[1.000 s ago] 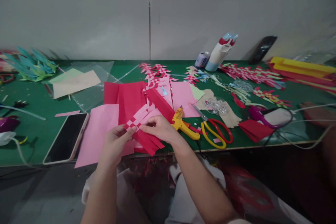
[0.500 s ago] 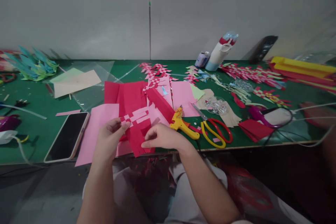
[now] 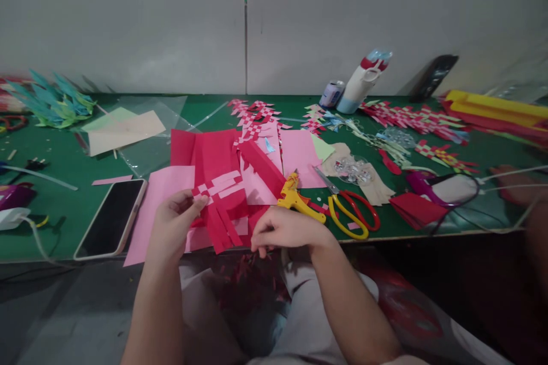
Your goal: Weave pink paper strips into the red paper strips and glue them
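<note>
Between its thumb and fingers my left hand (image 3: 175,222) pinches a woven piece of red and pink paper strips (image 3: 218,191). Loose red strips hang down from the weave towards the table's front edge. My right hand (image 3: 285,231) is off to the right of those strips, its fingers curled down and drawn together; whether something small is between them cannot be made out. Red paper (image 3: 216,154) and pink paper (image 3: 160,188) lie under and around the woven piece. A folded red strip (image 3: 265,168) lies behind my right hand.
A yellow glue gun (image 3: 295,197) and scissors (image 3: 353,214) lie right of my hands. A phone (image 3: 111,219) lies left. Farther back are a can (image 3: 331,94), a white bottle (image 3: 359,88) and finished woven strips (image 3: 417,120). Someone's hand (image 3: 511,182) rests at the far right.
My right hand has moved right and slightly down, away from the woven piece. The hanging red strips now show gaps between them. My left hand keeps its pinch.
</note>
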Demonstrator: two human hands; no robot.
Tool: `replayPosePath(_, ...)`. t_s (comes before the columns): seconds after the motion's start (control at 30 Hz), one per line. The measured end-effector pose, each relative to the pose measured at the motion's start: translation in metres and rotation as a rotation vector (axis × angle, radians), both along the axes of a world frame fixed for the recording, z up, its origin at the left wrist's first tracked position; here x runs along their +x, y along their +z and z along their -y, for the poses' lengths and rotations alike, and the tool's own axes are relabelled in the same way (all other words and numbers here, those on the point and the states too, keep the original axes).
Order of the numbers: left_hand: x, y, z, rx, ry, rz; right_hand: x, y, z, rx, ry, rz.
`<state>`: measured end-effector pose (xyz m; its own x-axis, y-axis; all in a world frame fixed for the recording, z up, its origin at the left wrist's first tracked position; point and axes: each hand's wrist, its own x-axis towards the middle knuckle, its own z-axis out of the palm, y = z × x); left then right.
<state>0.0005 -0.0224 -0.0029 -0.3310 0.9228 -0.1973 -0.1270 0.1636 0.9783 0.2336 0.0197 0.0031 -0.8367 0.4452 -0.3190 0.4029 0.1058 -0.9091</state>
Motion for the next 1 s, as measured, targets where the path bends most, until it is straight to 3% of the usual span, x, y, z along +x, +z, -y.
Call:
replayPosePath(0.1,0.002,0.003,0.003,-0.004,-0.024,0.032,-0.003,-0.004,-0.001,0.027,-0.284,-0.065)
replayPosePath(0.2,0.007,0.007,0.005,-0.015,-0.046,0.033,-0.016,-0.007,0.002,0.046,-0.395,-0.166)
replayPosePath(0.4,0.011,0.01,0.008,-0.02,-0.079,-0.012,-0.031,-0.005,0.008,-0.033,-0.384,-0.235)
replayPosePath(0.77,-0.004,0.015,0.014,-0.011,0.002,-0.014,-0.003,-0.006,0.004,-0.044,-0.364,-0.207)
replayPosePath(1.0,-0.006,0.015,0.021,-0.042,-0.043,0.02,0.02,0.019,0.014,-0.051,-0.11,-0.197)
